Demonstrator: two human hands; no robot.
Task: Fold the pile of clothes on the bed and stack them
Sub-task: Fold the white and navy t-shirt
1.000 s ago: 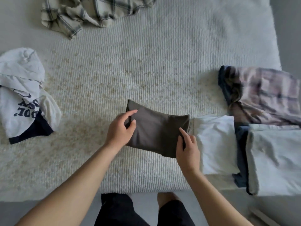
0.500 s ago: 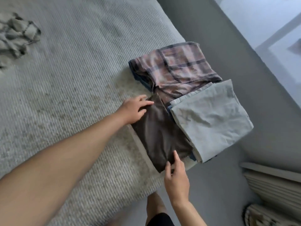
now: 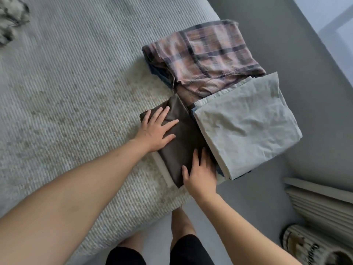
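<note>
Grey floor (image 3: 286,35) beside the ribbed bedspread (image 3: 76,73) — soft, even light.

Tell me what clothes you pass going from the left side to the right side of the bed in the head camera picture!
Crumpled checked garment in the far left corner → folded dark brown garment under both hands → folded pale grey-green garment at the bed's right edge.

A single wide-angle view looks from the person's head forward and steeply down, close over the near edge of the bed (image 3: 80,96). It is tilted, so the bed edge runs diagonally from upper middle to lower left, with the grey floor (image 3: 286,188) on the right and the person's knees at the bottom.
</note>
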